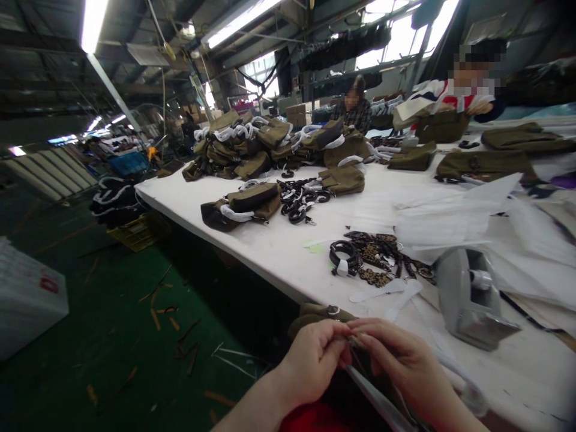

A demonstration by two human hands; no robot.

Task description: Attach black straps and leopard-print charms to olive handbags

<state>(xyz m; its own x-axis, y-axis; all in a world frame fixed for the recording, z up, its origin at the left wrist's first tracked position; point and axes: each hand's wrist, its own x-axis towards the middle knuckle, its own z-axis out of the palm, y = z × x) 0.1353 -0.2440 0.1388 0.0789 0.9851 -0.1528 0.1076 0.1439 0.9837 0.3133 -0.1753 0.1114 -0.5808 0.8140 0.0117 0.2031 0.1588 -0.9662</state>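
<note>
My left hand (315,354) and my right hand (400,354) meet at the near edge of the white table (189,219). Both are closed, fingertips pinched together on the edge of an olive fabric bag (310,313). A round metal ring fitting (333,311) shows on the bag just beyond my fingers. From under my right hand a pale grey strip (373,396) runs down towards me. My fingers cover the exact spot they grip, and most of the bag is hidden behind the hands.
A grey tape dispenser (470,300) stands right of my hands. Beyond lie patterned straps (375,258), a coiled black strap (344,255) and black straps (299,198). Olive bags (252,144) are heaped farther back. Two people (454,99) work across the table. A yellow crate (135,233) stands left.
</note>
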